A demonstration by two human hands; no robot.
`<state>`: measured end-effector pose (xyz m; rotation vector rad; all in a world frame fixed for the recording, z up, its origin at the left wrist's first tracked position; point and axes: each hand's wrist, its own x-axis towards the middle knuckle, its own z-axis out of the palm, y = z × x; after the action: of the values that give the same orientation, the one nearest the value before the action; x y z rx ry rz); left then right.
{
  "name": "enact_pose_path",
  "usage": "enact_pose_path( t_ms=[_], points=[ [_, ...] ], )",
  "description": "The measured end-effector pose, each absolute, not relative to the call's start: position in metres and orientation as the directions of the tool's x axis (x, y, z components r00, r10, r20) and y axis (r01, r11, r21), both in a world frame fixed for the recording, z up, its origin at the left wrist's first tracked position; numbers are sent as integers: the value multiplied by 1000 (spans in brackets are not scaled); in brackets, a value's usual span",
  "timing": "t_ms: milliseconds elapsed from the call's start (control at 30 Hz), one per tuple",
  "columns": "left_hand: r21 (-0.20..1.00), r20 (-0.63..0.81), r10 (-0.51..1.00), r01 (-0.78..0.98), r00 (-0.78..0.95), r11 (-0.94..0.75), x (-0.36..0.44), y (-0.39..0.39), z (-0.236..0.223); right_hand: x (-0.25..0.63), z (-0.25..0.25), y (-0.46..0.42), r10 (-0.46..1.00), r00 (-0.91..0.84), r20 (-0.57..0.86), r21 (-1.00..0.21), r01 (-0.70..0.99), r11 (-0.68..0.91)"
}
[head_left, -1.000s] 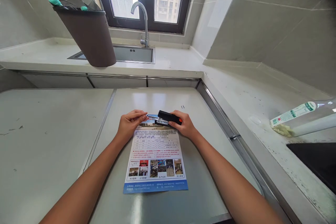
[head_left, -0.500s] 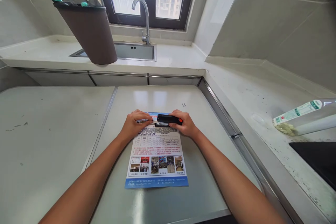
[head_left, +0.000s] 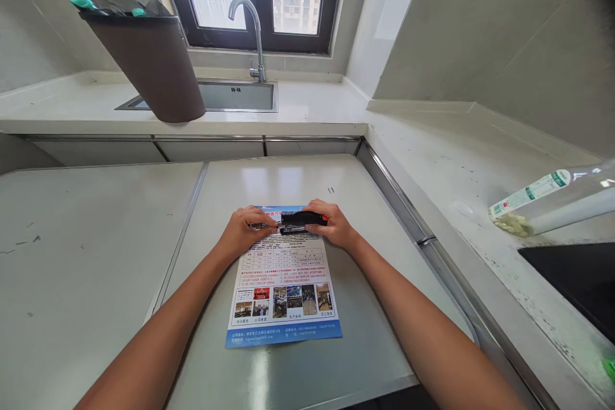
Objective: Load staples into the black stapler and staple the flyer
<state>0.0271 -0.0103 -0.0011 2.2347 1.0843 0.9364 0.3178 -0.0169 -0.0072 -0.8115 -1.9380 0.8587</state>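
Note:
Over the top part of a printed flyer (head_left: 283,307), my right hand (head_left: 334,223) is closed round the rear end of a black stapler (head_left: 302,218). The stapler's black upper part stands apart from its metal lower part, with the front pointing left. My left hand (head_left: 245,229) is closed at the stapler's front end, pinching a thin silvery metal strip (head_left: 259,225). The fingers partly hide this strip, so whether it is a row of staples or a stapler part cannot be told. The flyer lies flat on the white table.
Two small loose staples (head_left: 330,190) lie on the table (head_left: 230,186) beyond my right hand. A brown bin (head_left: 144,64) stands by the sink (head_left: 240,96) and faucet (head_left: 259,38). At right, a clear labelled bottle (head_left: 542,202) lies on the counter (head_left: 432,147).
The stapler's upper part is lifted a little further from its lower part. Both hands keep their grip over the flyer. The whole view has shifted slightly.

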Motion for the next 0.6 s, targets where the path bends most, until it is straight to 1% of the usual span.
enact_pose_path(
  t_ms=[200,400,533,600],
  points=[
    [663,373,807,478,457,-577,28,-11,-1,319,-6,-16,806,-421,416,-824,200,530],
    [746,402,839,400,368,-533,22,-11,2,323,0,-19,863,-298,408,-863,184,471],
    [760,424,823,346,377,-550,22,-14,4,325,4,-21,877,-292,382,-894,121,430],
    [771,403,833,350,380,-532,24,-17,4,323,5,-23,862,-312,399,-889,100,448]
  ],
)
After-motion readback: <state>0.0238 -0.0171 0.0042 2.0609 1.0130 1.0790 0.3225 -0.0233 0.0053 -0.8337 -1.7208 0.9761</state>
